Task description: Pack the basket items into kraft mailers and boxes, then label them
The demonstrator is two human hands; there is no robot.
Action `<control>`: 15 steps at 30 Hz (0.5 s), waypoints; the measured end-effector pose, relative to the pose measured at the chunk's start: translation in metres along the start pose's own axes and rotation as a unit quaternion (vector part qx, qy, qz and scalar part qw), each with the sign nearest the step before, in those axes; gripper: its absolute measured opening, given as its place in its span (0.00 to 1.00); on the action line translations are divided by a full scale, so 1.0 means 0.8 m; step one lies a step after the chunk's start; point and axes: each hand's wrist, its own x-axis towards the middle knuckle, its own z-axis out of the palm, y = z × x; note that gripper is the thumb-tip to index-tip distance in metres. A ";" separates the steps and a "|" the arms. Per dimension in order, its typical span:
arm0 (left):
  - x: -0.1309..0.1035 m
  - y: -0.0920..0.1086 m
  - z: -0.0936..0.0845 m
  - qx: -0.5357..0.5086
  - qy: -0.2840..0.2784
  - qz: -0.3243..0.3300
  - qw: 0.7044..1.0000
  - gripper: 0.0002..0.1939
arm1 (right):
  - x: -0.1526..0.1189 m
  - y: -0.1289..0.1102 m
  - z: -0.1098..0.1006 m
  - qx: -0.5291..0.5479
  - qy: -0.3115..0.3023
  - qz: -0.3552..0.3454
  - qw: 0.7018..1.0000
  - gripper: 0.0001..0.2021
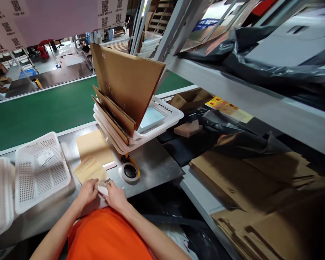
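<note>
Low in the head view, both my hands meet over the near edge of a metal table (157, 162). The fingers of my left hand (89, 190) are pinched together, as are those of my right hand (114, 195). Between them is a small white crumpled piece (102, 187), its kind unclear. A yellowish see-through packet (90, 169) lies just beyond the fingers, partly over a flat tan envelope (93, 146). To the right of my right hand sits a tape dispenser (130, 171) with a yellow edge. A small whitish strip (109, 165) lies near it.
A white perforated basket (40, 191) with a label inside stands left, beside stacked baskets (0, 195). Ahead, cardboard sheets (124, 79) stand in stacked white trays (162, 124). Behind runs a green conveyor belt (43, 115). Flat cartons (233, 180) fill the right shelf under a metal beam (233, 86).
</note>
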 end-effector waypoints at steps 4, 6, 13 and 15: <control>0.000 0.034 -0.011 0.119 -0.050 0.018 0.991 0.21 | 0.008 -0.012 0.008 0.015 0.006 -0.003 1.000 0.27; 0.001 0.048 -0.010 0.129 -0.047 0.016 0.990 0.20 | 0.011 -0.016 0.014 0.055 0.022 0.013 0.998 0.29; -0.015 0.064 -0.006 0.146 -0.068 0.077 0.984 0.14 | 0.014 -0.006 0.045 0.202 0.125 0.062 0.969 0.47; -0.024 0.055 -0.007 0.111 -0.081 0.115 0.984 0.12 | 0.014 -0.004 0.051 0.198 0.120 0.035 0.972 0.48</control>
